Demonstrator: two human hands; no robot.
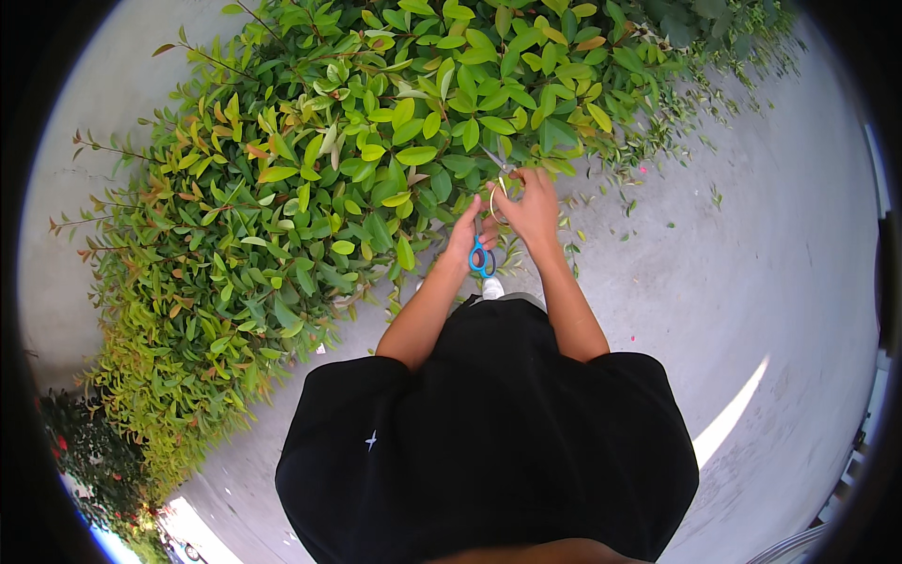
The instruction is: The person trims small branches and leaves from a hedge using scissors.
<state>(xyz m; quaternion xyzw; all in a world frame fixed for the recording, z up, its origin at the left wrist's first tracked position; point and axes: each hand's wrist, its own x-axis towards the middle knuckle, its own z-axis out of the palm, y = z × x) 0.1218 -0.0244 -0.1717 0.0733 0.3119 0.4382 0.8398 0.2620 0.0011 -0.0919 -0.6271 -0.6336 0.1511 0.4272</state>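
Observation:
In my right hand (533,215) is a pair of scissors (501,162) with gold-coloured handle loops. Its blades are spread and point away from me, at the near edge of a leafy green bush (352,176). Close beside it, my left hand (465,231) holds a second pair of scissors (478,257) with blue and dark handles. These handles hang toward me, and part of a blade shows between the fingers. Leaves reach right up to both hands; some near the blades are yellow-green. Whether the gold-handled blades touch a stem is too small to tell.
Grey concrete ground (676,282) lies to the right, with cut leaves (627,201) scattered near the bush. My white shoe (492,287) stands just below the blue handles. Thin twigs (106,146) stick out at the left. A darker shrub with red flowers (88,451) is at lower left.

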